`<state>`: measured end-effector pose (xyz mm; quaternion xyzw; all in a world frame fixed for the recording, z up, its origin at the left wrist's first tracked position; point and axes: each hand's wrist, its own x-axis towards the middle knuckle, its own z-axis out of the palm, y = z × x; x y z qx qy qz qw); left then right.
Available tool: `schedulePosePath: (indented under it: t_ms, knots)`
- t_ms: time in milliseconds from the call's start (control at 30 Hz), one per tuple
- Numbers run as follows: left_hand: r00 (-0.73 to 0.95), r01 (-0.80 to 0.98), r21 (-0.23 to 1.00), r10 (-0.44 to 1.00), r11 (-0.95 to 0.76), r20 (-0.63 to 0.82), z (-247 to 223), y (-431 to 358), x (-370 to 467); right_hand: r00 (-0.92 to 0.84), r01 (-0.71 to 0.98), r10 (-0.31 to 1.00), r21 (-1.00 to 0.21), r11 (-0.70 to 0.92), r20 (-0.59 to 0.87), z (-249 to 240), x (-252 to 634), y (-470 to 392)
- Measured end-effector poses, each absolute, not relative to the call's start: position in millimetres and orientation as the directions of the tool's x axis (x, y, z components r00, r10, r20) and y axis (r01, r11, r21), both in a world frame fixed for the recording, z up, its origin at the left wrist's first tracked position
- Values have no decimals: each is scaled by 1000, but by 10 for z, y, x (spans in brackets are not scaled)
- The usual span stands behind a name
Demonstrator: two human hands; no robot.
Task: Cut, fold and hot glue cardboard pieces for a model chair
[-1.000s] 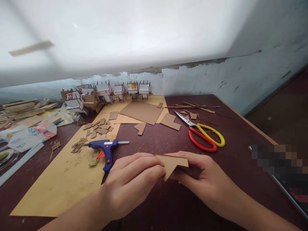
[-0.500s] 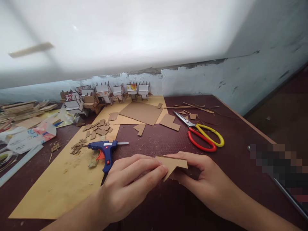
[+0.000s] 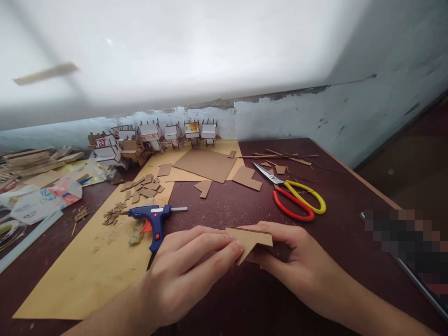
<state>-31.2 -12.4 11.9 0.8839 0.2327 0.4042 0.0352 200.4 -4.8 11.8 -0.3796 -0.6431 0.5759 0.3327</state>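
A small angular piece of brown cardboard [image 3: 252, 239] is held between both hands above the near part of the dark red table. The fingertips of my left hand [image 3: 196, 270] press on its left side. My right hand [image 3: 292, 256] grips it from the right and behind, with part of the fingers hidden by the cardboard. Left of my left hand lies a blue glue gun [image 3: 154, 219], its nozzle pointing left. Scissors [image 3: 297, 196] with one red and one yellow handle lie beyond my right hand, their blades slightly apart.
Yellow paper [image 3: 80, 280] covers the table's left part, with small cardboard scraps [image 3: 145, 186] on it. A large cardboard sheet [image 3: 206, 163] lies farther back. Miniature chair-like models [image 3: 150, 133] stand along the wall. Wooden strips [image 3: 31, 161] and a plastic bag [image 3: 49, 198] lie far left.
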Motion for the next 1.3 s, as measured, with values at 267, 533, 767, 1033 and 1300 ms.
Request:
schedulePosePath:
  t_ms: [267,533,767,1033,1300]
  knots:
    - [531,400,254,448,-881,719,134,-135,-291,-508,64,861,-998,25,-12,111,1991,-52]
    - [522,413,225,431,-883,736,113,-131,-296,-513,57,858,-998,18,-13,87,2006,-43]
    - [540,396,230,428,-889,724,138,-138,-286,-507,70,862,-997,19,-19,101,2004,-53]
    - [526,395,236,429,-888,735,115,-131,-300,-487,123,873,-992,32,-32,116,1999,-63]
    - [547,406,152,373,-901,750,82,-129,-340,-379,266,924,-949,169,58,105,2050,-88]
